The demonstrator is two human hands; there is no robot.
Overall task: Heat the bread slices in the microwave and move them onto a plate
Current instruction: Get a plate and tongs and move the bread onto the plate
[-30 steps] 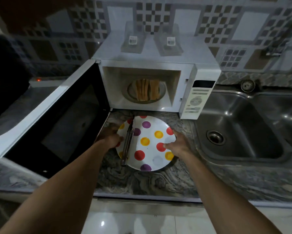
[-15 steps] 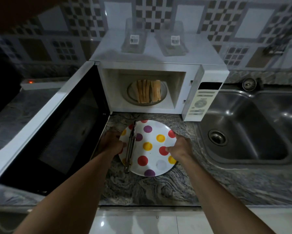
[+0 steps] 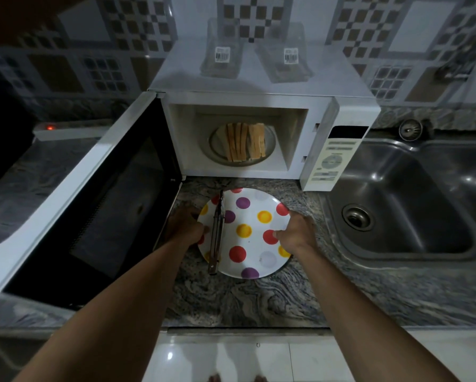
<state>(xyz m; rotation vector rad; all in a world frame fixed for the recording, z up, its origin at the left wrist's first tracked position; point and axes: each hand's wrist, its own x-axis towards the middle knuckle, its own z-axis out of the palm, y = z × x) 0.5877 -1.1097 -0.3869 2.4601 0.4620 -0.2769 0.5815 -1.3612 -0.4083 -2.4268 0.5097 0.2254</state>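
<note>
Bread slices point(image 3: 245, 142) stood in the open microwave point(image 3: 259, 84), apparently awaiting transfer, while the left hand point(image 3: 186, 226) and right hand point(image 3: 296, 231) gripped opposite rims of the near plate point(image 3: 253, 205), tongs point(image 3: 217, 232) lying across it.

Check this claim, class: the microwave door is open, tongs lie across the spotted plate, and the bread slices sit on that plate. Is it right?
No. The bread slices sit inside the microwave, not on the spotted plate. The head view shows this. The door is open and the tongs lie across the plate.
</note>
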